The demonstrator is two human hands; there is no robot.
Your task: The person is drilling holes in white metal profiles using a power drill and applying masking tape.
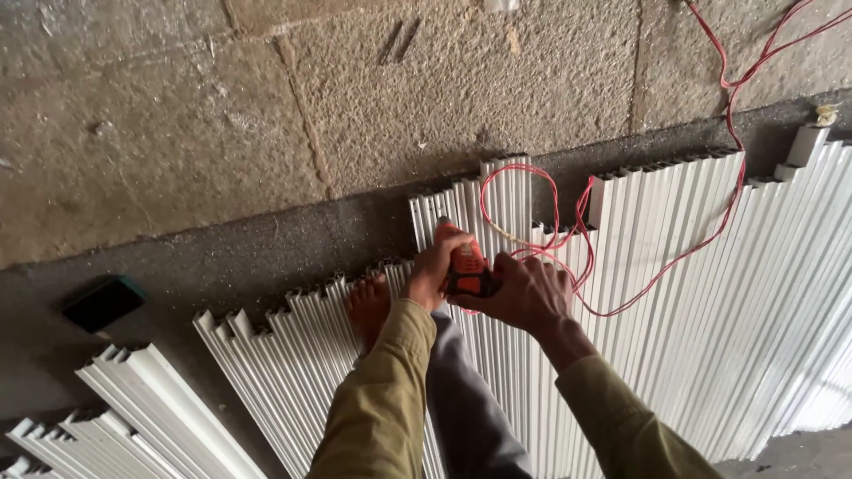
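On the white channels (674, 293) laid across the floor, the left hand (432, 266) and right hand (524, 293) clench an orange drill (463, 264), steadying it; a bare foot (366, 306) pins the strips.

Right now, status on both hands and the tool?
Left hand and right hand both clamped on orange power drill. Drill tip down on white ribbed profiles. Red cable looped beside; bare foot close.
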